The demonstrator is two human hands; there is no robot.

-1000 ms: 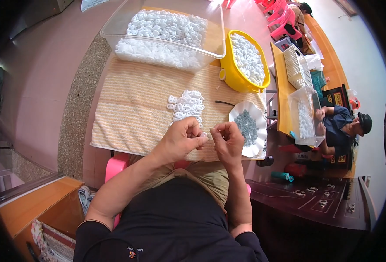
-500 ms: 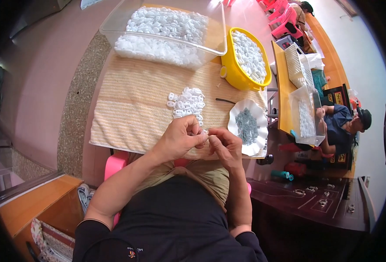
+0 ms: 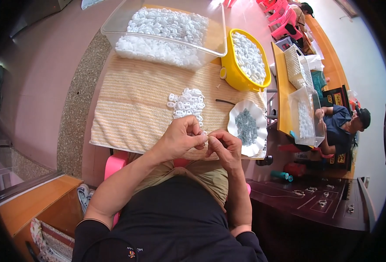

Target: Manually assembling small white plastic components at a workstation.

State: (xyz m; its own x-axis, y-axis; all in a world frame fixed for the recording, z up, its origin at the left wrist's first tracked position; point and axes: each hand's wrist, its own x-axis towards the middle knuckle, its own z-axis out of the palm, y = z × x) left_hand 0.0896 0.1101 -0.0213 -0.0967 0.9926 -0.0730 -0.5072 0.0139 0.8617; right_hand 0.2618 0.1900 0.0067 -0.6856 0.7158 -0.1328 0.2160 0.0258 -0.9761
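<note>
Both my hands meet over the near edge of the towel-covered table. My left hand (image 3: 180, 137) pinches a small white plastic piece (image 3: 205, 133), mostly hidden by the fingers. Right against it, the fingertips of my right hand (image 3: 225, 148) are pinched together; anything between them is too small to make out. Just beyond my left hand lies a pile of small white plastic pieces (image 3: 188, 103), oval with holes. To the right of my right hand stands a white wavy-rimmed dish (image 3: 234, 114) with a heap of tiny grey-green parts (image 3: 247, 126).
A clear plastic bin (image 3: 166, 46) of white pieces stands at the back, beside a yellow tub (image 3: 231, 75) of more. A thin black stick (image 3: 224, 101) lies near the dish. At right, another person (image 3: 339, 124) works at a bench with a clear bin (image 3: 305, 115).
My hands stay in nearly the same place. The fingertips of my right hand have shifted slightly against the small white piece, which shows less now.
</note>
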